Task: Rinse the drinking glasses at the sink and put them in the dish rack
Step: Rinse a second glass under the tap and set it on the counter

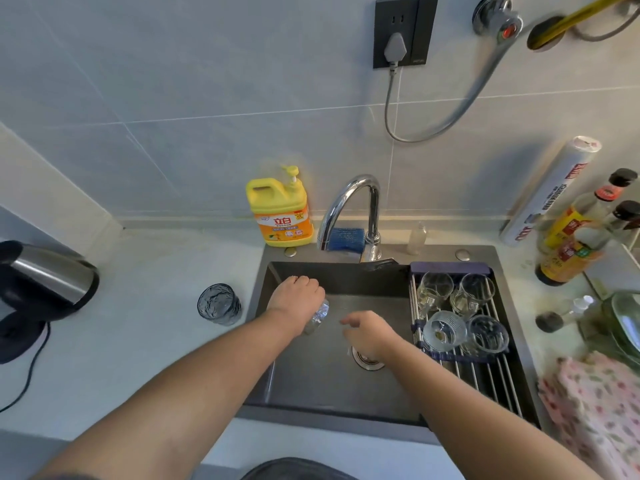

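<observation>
- Our left hand [296,296] curls round a glass [320,315] over the sink [332,386].
- Our right hand [367,332] is loose, holding nothing.
- Wet glass slips and breaks; we think gripping its sides is best.

The yellow detergent jug [278,209] behind the sink carries an orange label with the brand "立白" in white characters. The wrap roll [550,192] leaning on the wall shows red digits "100", seen upside down. The sauce bottles' [568,244] labels are too blurred to read.

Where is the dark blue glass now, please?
In the head view, the dark blue glass stands on the counter left of the sink, near the kettle.
</observation>
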